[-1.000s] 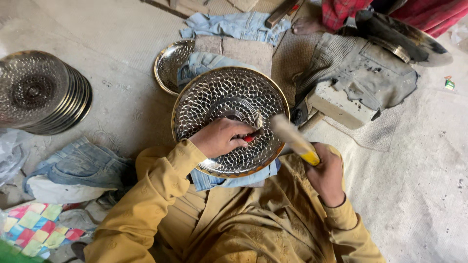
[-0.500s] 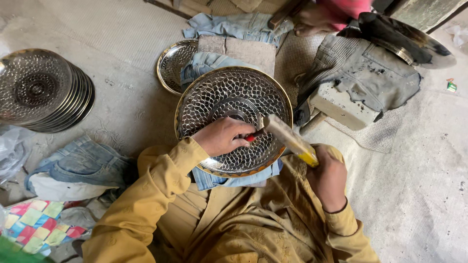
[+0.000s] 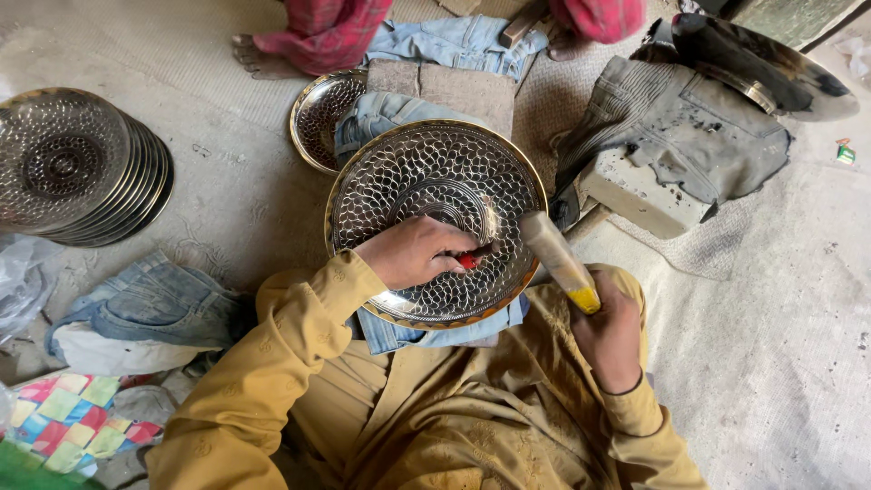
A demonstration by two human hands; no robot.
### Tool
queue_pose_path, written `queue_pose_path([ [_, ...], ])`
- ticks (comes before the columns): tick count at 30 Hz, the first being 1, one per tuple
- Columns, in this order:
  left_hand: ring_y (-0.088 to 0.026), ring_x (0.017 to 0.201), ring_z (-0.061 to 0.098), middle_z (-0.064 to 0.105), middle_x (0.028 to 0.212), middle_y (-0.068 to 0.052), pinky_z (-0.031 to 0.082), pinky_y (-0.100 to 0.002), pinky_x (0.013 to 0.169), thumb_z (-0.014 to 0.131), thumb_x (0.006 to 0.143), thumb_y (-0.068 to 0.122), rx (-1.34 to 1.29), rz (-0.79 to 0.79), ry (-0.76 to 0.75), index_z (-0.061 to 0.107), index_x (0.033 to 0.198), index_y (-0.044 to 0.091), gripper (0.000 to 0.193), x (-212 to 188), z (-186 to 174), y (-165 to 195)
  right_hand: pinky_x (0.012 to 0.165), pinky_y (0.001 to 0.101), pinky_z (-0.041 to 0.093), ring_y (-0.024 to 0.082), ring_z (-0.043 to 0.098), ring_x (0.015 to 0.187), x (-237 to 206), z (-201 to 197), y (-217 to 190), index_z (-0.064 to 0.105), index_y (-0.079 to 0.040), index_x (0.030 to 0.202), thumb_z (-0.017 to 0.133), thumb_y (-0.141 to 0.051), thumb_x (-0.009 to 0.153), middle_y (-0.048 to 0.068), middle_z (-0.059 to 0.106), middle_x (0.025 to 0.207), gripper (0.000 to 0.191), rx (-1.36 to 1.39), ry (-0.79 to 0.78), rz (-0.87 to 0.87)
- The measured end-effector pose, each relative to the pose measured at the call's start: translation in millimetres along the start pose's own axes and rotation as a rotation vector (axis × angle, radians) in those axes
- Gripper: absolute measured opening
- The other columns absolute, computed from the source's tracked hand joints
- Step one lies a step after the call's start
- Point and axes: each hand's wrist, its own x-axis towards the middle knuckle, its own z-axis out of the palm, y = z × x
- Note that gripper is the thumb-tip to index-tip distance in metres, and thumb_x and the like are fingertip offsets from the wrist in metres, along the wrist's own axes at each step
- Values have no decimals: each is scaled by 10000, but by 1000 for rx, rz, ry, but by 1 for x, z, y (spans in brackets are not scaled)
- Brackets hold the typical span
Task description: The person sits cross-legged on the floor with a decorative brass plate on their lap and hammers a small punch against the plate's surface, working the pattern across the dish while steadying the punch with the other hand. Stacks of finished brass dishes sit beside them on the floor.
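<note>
While the left hand (image 3: 413, 254) pinches a small red-tipped punch (image 3: 469, 261) on the round scale-patterned metal tray (image 3: 435, 222) over the lap, the right hand (image 3: 610, 331) grips a wooden yellow-banded mallet (image 3: 556, 259), long axis pointing up-left. Risk: a glancing blow could strike fingers; punch tip possibly hidden.

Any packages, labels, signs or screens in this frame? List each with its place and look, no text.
Small wrapper scrap: on the floor at the far right edge, crumpled, green with some red; too small to tell more.
Clear plastic bag: at the left edge below the stack of metal plates, crumpled, see-through.
No signs or screens in view.
</note>
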Motion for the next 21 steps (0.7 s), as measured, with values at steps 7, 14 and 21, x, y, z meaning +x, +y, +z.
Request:
queue_pose_path([
  [7, -256, 764, 719, 730, 876, -98, 542, -418, 723, 755, 874, 186, 7, -38, -21, 723, 1071, 73, 229, -1, -1, -1, 632, 401, 530, 319, 694, 663, -3, 4, 8, 681, -21, 1086, 717, 22, 776, 176, 718, 834, 315, -17, -84, 27],
  [14, -275, 777, 725, 737, 899, -104, 546, -421, 729, 744, 872, 159, 21, -27, -32, 730, 1095, 86, 235, -2, -4, 1, 678, 386, 542, 326, 688, 735, -4, 11, 11, 680, -21, 1027, 715, 27, 736, 191, 701, 841, 297, 46, -55, -40],
  [21, -320, 820, 726, 739, 931, -130, 551, -435, 748, 763, 852, 152, 31, 3, -19, 723, 1104, 62, 270, -2, -7, 2, 645, 367, 530, 275, 693, 688, -6, 12, 8, 661, -6, 1026, 698, 29, 799, 169, 711, 846, 232, 120, -33, -7],
])
